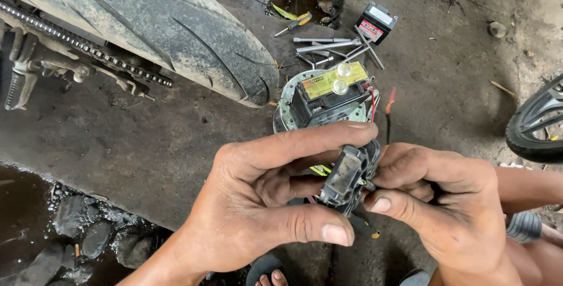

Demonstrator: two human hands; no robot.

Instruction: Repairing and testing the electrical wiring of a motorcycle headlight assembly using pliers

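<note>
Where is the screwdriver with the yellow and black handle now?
In the head view, the screwdriver with the yellow and black handle lies on the concrete floor at top centre, just left of the loose metal tools and right of the motorcycle tyre.

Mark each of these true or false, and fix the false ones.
1. Both hands hold the grey plastic connector block. True: the left hand and the right hand grip it from either side.
2. The battery with the yellow label lies on the tyre. False: it sits on a round metal disc on the floor, beside the tyre.
3. A screwdriver with a yellow and black handle lies on the floor. True.
4. The drive chain lies loose beside the small black box. False: it runs along the wheel at the left, far from that box.
</note>
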